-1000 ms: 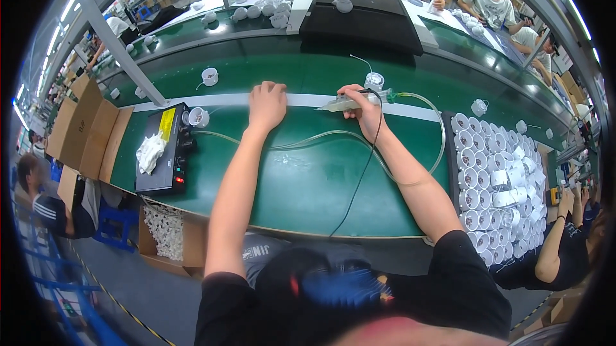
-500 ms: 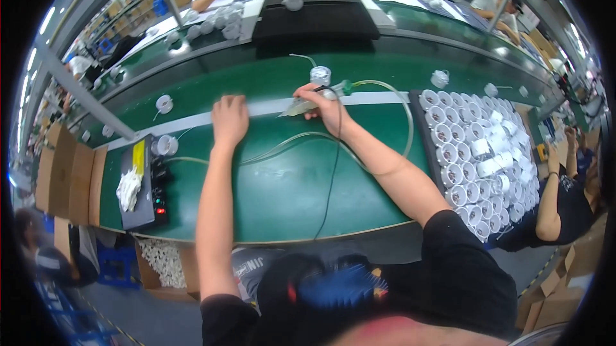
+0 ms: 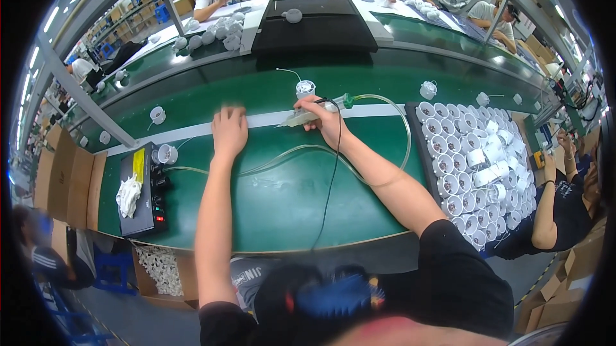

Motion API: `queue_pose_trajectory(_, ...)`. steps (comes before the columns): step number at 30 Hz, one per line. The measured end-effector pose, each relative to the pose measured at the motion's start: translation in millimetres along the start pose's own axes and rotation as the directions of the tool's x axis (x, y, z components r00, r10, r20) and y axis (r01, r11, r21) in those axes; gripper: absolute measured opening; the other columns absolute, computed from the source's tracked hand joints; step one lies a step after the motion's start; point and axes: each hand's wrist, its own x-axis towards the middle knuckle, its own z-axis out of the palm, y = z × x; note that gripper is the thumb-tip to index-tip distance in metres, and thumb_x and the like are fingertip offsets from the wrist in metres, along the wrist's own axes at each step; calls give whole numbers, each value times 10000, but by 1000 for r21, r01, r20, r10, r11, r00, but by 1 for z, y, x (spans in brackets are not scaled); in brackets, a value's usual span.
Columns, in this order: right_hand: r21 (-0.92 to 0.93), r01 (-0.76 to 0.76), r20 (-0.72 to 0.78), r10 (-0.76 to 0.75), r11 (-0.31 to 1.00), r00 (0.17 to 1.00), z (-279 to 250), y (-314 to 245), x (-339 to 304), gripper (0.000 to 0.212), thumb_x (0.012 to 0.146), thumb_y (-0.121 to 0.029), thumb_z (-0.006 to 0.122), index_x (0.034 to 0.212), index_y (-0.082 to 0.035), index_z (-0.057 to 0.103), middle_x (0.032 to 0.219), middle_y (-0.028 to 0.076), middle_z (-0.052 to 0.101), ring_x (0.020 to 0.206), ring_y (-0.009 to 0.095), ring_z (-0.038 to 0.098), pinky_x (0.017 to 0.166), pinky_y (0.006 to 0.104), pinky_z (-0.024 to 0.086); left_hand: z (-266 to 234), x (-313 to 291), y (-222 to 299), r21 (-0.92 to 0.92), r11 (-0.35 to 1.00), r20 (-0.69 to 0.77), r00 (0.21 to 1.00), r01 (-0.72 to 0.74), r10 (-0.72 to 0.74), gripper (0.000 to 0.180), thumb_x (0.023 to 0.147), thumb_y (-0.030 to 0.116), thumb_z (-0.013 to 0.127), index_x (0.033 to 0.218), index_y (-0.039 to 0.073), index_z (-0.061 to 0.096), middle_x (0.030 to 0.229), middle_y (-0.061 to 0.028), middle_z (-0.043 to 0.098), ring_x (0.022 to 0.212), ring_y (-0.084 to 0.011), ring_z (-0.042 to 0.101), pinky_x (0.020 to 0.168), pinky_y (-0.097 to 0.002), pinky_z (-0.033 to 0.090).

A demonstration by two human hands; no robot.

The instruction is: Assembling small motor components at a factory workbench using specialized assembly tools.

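Syringe (image 3: 296,118), head view: in right hand (image 3: 325,120), fingers wrapped round its barrel, tip poking out leftward. White cup (image 3: 306,89) just beyond. Left hand (image 3: 230,132) palm-down over white strip (image 3: 266,118); can't tell if it holds anything.

Pale letters (image 3: 249,275) stand on the grey cloth (image 3: 247,267); a yellow label (image 3: 139,163) lies on the black box (image 3: 147,200), its print too small to read.
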Motion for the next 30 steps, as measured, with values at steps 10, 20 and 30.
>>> queue_pose_trajectory(10, -26, 9, 1, -9, 1000, 1000, -5, 0, 3, 235, 960, -314, 616, 1017, -92, 670, 878, 20, 648, 644, 95, 538, 607, 219, 372, 12, 3, 3, 3, 1000, -39, 999, 23, -22, 236, 899, 200, 607, 1107, 116, 682, 1159, -145, 595, 1089, -366, 549, 947, -500, 445)
queue_pose_trajectory(20, -70, 26, -20, -27, 997, 999, 0, 1, 2, 257, 959, -312, 613, 1002, -68, 681, 814, 27, 648, 628, 83, 545, 588, 214, 367, 6, 1, 1, -10, 997, 20, 997, 73, -73, 263, 908, 175, 617, 1154, 118, 687, 1224, -141, 616, 1166, -359, 551, 1003, -479, 443)
queue_pose_trajectory(30, -78, 5, 5, -5, 997, 1000, -4, 2, 4, 245, 955, -316, 622, 1020, -86, 674, 904, 28, 649, 659, 102, 542, 610, 222, 377, -18, 10, 30, -439, 881, -16, 982, -175, 187, 596, 891, 111, 655, 1451, 129, 452, 1462, -141, 499, 1327, -359, 469, 1120, -456, 386)
